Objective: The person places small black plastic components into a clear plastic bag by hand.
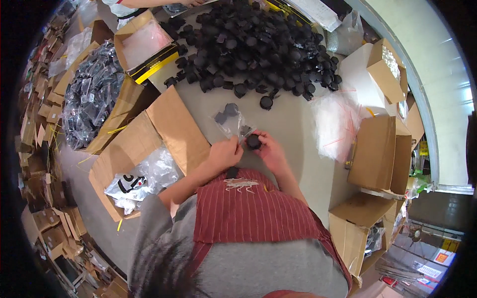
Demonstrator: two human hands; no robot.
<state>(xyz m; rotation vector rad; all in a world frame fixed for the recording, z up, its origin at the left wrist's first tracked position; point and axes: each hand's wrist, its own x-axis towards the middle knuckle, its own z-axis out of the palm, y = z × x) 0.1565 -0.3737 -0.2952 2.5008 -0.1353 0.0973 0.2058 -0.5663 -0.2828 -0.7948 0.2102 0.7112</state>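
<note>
Grey tabletop (300,136): far part covered by a heap of black round-capped parts (258,52). One black piece (266,103) is set just beside the heap's near edge. Clear red-lined bags (334,124) are piled flat at right. Open black-and-yellow carton (156,65), filled with clear plastic (145,44), is parked at the heap's left.

Mid-frame, the left hand (227,151) hides the lower end of a clear plastic bag (229,130). The top edge cuts off a co-worker's arm (144,3) and the black cap pile (253,52); far-left cartons (45,109) are too small to tell apart clearly.
</note>
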